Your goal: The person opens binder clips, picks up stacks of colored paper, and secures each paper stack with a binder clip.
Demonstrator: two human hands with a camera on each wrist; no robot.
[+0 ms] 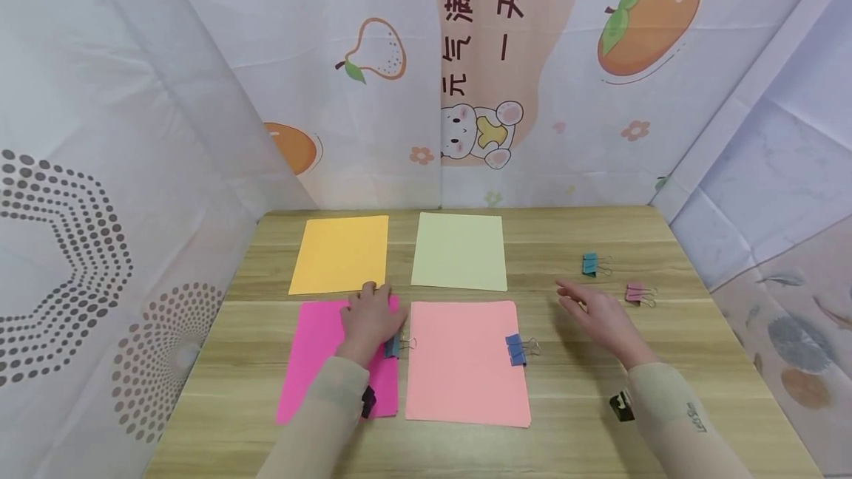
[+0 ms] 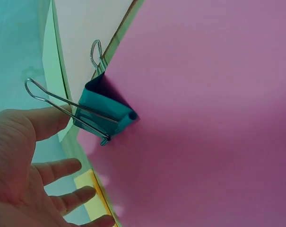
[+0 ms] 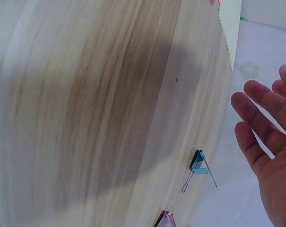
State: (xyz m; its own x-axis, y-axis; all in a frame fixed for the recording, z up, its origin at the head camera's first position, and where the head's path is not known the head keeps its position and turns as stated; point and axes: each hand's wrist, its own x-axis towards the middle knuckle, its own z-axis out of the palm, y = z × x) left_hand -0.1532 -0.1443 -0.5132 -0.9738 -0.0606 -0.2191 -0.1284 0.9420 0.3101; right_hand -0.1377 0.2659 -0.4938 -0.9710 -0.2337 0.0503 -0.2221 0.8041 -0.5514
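Left hand (image 1: 370,320) and right hand (image 1: 601,321) grip nothing, fingers extended; an accidental left-hand bump could skew the teal clip (image 2: 101,106) on the magenta paper (image 1: 311,361).

This looks like a small curtained booth set up for paperwork; whether it stands in a home or an office cannot be told. Behind the wood-grain desk (image 1: 226,375) hangs a white curtain (image 1: 399,117) with cartoon fruit and Chinese characters; patterned sheets flank the desk, and coloured paper (image 1: 466,368) and binder clips (image 1: 589,265) lie on it.
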